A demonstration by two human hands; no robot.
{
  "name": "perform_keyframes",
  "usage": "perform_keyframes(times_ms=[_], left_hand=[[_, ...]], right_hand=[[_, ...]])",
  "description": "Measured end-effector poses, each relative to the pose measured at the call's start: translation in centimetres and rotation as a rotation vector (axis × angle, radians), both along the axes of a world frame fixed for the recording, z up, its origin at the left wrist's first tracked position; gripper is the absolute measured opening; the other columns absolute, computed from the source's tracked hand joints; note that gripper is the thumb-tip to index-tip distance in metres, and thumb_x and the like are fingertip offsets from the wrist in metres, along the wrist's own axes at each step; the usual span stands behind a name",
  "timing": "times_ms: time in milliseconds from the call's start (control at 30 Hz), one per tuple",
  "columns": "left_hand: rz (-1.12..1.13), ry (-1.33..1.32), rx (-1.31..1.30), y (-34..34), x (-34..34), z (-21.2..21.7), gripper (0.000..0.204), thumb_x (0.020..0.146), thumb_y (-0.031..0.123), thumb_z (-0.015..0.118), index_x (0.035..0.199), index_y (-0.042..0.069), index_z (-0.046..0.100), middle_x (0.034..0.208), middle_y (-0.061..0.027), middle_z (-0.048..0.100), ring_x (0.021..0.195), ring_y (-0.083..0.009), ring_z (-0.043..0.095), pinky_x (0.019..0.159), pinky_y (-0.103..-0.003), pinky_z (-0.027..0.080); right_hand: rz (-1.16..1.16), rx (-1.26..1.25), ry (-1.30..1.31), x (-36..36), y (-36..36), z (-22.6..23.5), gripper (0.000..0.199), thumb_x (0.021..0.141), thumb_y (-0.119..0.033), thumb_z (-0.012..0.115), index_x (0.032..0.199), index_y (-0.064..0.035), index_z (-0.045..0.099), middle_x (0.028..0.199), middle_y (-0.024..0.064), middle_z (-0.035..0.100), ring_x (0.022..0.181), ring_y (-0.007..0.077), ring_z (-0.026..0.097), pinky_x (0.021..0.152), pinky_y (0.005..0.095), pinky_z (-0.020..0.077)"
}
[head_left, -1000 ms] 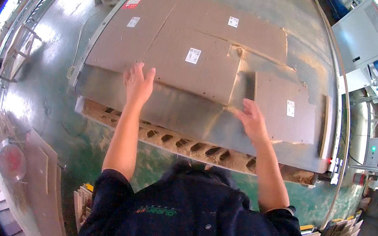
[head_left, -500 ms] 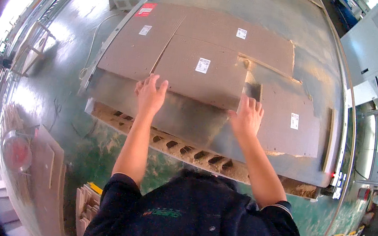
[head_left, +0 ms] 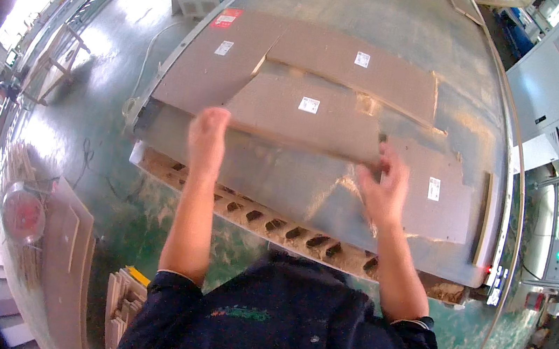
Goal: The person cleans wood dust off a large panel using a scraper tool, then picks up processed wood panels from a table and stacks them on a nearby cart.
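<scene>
Both hands (head_left: 208, 138) (head_left: 382, 188) grip the cardboard sheet's (head_left: 309, 111) near edge

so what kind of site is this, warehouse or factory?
Probably a factory floor handling cardboard. Both hands, left hand and right hand, grip a flat cardboard sheet on a metal worktable; grey machine cabinets stand nearby on a green painted floor.

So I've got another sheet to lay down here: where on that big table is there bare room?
Bare metal shows on the table in the near strip between the left hand and right hand, just behind the honeycomb front edge. The far end is also bare. The middle is crowded with overlapping cardboard sheets.
</scene>
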State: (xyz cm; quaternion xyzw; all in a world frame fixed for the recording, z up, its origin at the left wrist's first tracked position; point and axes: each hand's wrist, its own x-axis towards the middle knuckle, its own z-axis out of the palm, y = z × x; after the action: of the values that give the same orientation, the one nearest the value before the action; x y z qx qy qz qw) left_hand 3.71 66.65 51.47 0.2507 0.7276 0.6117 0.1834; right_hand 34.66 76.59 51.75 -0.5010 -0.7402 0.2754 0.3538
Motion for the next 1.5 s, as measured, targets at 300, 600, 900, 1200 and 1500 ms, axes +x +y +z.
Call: perform_keyframes(times_ms=[300,600,900,1200,1500], left_hand=[[-0.061,0.012,0.194,4.6,-1.1,8.4,0.047,0.086,0.029,0.061,0.124,0.003,0.051,0.116,-0.0101,0.056,0.109,-0.0184,0.050,0.089,-0.028,0.039],[-0.085,-0.016,0.413,1.4,-0.6,7.1,0.039,0.089,0.027,0.054,0.118,0.002,0.059,0.123,-0.0095,0.055,0.114,-0.0203,0.049,0.103,-0.036,0.032],[-0.079,-0.569,0.581,-13.0,1.4,0.7,0.039,0.092,0.025,0.046,0.121,0.001,0.053,0.119,-0.0110,0.058,0.112,-0.0212,0.052,0.097,-0.037,0.039],[-0.117,-0.620,0.561,-15.0,4.4,-1.9,0.034,0.094,0.019,0.047,0.125,0.005,0.049,0.118,-0.0084,0.056,0.113,-0.0218,0.050,0.097,-0.040,0.039],[-0.020,-0.643,0.505,-14.1,4.9,-1.9,0.016,0.088,0.010,0.060,0.104,0.012,0.059,0.105,-0.0020,0.062,0.103,-0.0189,0.056,0.091,-0.033,0.046]], right_hand=[[0.040,-0.075,0.346,-1.1,6.6,5.9,0.069,0.072,-0.014,0.072,0.132,0.0015,0.042,0.105,0.0136,0.059,0.090,0.0204,0.053,0.080,0.0338,0.0458],[0.023,-0.163,0.616,0.2,2.3,7.2,0.057,0.080,-0.003,0.063,0.133,0.0001,0.043,0.099,0.0086,0.058,0.087,0.0127,0.051,0.077,0.0270,0.0437],[-0.115,-0.503,0.764,4.8,-9.9,4.3,0.053,0.081,0.002,0.055,0.132,0.0007,0.045,0.111,0.0136,0.059,0.098,0.0157,0.054,0.088,0.0267,0.0398],[-0.185,-0.705,0.922,5.4,-12.0,2.7,0.053,0.084,-0.004,0.061,0.134,-0.0040,0.041,0.113,0.0116,0.057,0.103,0.0147,0.051,0.087,0.0280,0.0419],[-0.311,-0.658,1.030,4.8,-10.5,1.3,0.044,0.082,0.005,0.063,0.123,-0.0015,0.050,0.092,0.0036,0.056,0.084,0.0104,0.055,0.077,0.0207,0.0452]])
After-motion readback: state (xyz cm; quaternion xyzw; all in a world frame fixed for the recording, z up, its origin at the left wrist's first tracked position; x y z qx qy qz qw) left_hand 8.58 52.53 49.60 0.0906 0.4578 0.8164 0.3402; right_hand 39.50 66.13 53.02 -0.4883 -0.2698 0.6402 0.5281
